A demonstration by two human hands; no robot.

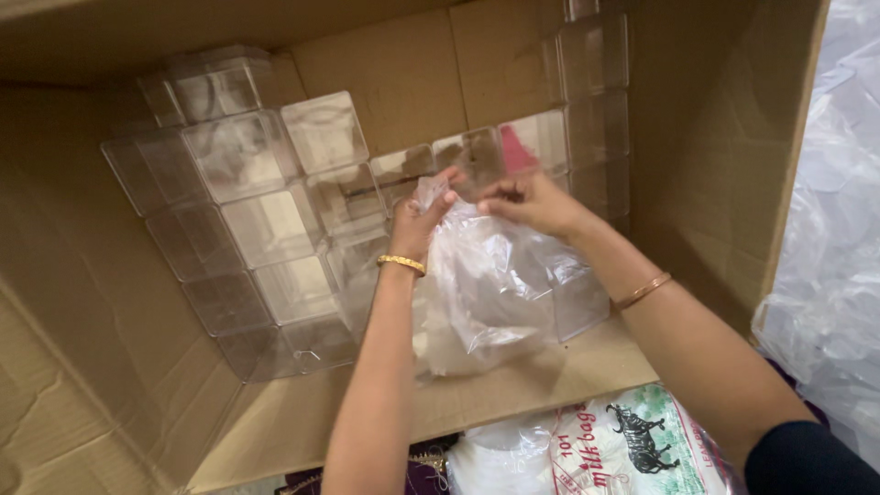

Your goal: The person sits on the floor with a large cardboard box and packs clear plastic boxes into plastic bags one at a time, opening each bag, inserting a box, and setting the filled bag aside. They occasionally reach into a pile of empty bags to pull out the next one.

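I see both hands, left (423,223) and right (532,203), pinching the top of a clear plastic bag (490,284) holding what may be a clear box, inside a large cardboard carton (706,137) stacked with clear plastic boxes (266,229).

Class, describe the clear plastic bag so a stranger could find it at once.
Look inside the large brown cardboard box, stacked with clear square plastic containers. Both hands, left hand and right hand, pinch the crumpled clear plastic bag: soft and wrinkled, unlike its rigid neighbours.
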